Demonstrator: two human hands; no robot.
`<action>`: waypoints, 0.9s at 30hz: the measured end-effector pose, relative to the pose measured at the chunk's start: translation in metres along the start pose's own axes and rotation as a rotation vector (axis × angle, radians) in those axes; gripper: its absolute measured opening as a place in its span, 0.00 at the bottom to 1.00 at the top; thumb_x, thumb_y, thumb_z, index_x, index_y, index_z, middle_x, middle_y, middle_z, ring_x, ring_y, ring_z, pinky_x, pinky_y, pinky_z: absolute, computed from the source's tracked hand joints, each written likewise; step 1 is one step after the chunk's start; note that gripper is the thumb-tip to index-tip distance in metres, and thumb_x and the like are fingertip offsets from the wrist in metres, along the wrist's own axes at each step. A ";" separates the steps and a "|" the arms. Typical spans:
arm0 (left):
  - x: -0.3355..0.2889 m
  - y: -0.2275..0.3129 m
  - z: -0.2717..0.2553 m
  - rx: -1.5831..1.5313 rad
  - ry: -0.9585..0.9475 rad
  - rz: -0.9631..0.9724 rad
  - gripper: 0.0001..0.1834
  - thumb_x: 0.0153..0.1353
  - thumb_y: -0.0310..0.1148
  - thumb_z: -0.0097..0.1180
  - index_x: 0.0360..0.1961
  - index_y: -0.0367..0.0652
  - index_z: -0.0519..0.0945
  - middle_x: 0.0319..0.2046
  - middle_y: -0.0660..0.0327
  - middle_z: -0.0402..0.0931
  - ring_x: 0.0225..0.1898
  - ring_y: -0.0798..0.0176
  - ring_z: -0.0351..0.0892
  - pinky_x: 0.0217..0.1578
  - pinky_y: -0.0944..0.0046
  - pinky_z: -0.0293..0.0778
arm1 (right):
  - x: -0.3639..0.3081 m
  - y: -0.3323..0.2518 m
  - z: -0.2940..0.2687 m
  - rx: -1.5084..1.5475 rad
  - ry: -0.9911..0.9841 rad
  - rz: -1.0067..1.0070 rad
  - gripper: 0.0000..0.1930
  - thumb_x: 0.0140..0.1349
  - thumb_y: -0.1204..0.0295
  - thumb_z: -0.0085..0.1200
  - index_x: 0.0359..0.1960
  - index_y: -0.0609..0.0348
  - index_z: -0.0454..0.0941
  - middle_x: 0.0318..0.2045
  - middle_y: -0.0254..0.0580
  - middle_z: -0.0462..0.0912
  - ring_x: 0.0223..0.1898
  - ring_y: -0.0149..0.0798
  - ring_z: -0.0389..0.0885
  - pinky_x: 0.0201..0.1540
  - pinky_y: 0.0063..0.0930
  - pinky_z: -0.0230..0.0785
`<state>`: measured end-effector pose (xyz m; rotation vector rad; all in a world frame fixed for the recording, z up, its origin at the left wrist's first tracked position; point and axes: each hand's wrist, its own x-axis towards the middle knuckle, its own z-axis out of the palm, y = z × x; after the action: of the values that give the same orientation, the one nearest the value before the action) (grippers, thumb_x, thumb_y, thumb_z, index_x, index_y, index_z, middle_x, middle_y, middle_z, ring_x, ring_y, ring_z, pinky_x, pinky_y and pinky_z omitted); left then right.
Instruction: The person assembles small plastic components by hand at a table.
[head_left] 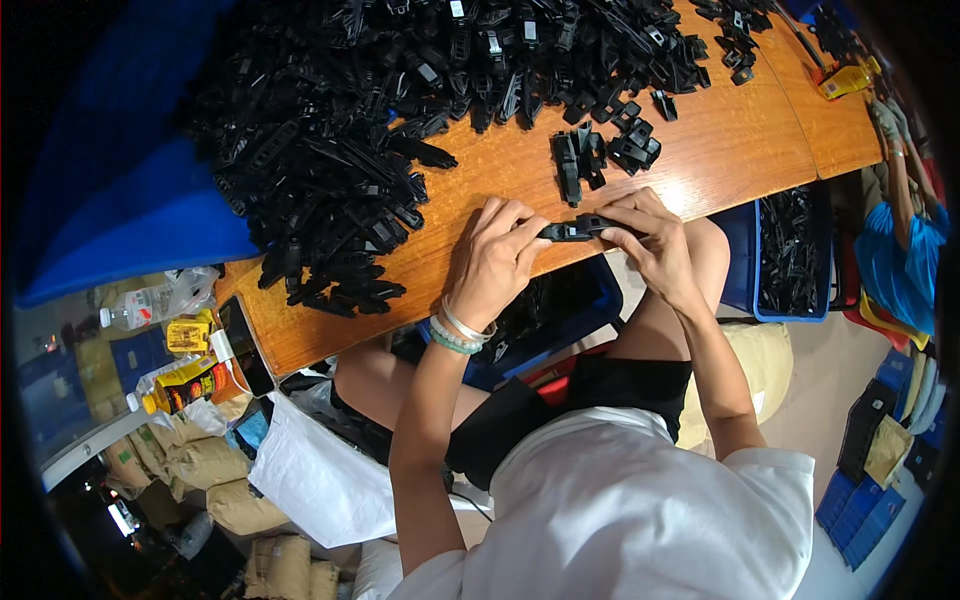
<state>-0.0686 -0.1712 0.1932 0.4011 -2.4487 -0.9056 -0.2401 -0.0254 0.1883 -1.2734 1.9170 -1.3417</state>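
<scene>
Head view: a black plastic clip (577, 229) lies at the near edge of the wooden desk (720, 150), pinched between both hands. Left hand (495, 262) fingers clamp its 9 o'clock end, right hand (655, 240) fingers its 3 o'clock end. Its long axis runs 9-to-3, tilted slightly up rightward.

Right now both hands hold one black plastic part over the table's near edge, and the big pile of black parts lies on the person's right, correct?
Not quite. In the head view both hands, left hand and right hand, do hold the black plastic part over the table edge, but the pile lies on the person's left.
</scene>
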 end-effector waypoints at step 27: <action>0.035 0.004 0.021 0.201 0.026 0.024 0.13 0.56 0.27 0.60 0.42 0.37 0.74 0.37 0.52 0.71 0.40 0.47 0.74 0.39 0.53 0.72 | 0.038 0.002 0.013 -0.673 0.215 -0.333 0.19 0.47 0.74 0.63 0.43 0.60 0.78 0.39 0.41 0.75 0.42 0.44 0.71 0.45 0.37 0.61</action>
<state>-0.1091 -0.1722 0.1945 0.4493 -2.5237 -0.6424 -0.2483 -0.0647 0.1864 -1.8939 2.5168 -1.0312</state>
